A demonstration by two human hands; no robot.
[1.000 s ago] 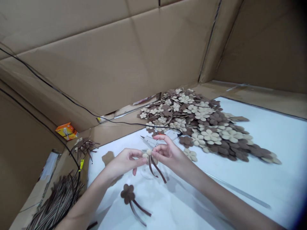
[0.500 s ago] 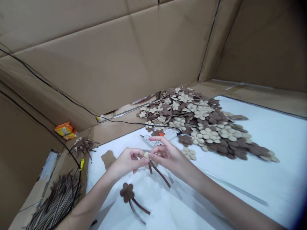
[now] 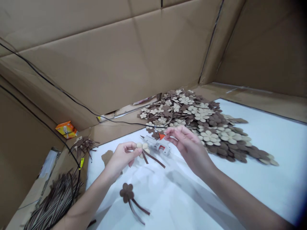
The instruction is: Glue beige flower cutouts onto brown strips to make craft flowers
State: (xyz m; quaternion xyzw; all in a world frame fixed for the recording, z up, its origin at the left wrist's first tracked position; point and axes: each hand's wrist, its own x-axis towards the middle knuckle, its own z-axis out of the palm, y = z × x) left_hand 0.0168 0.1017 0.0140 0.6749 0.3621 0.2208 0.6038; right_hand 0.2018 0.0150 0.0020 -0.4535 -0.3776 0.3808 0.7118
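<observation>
My left hand (image 3: 123,156) pinches a beige felt flower (image 3: 144,150) with brown ribbon strips hanging from it. My right hand (image 3: 185,143) is apart from that flower, its fingers spread and empty, just beyond a white hot glue gun (image 3: 157,145) with an orange tip guard. The gun lies on its side on the white sheet. Behind my right hand spreads a large heap of beige and brown felt flowers (image 3: 192,124). Below my left wrist lies a brown felt flower with ribbons (image 3: 127,193).
Cardboard walls (image 3: 96,64) surround the white work sheet (image 3: 251,179). At the left lie a bundle of brown ribbon strips (image 3: 55,204), a small heap of ribboned flowers (image 3: 82,147) and an orange box (image 3: 66,129). A black cable (image 3: 124,123) runs behind the glue gun.
My right hand has let go of the beige flower and moved up and right, uncovering the glue gun. My left hand keeps the flower and has shifted slightly up and left.
</observation>
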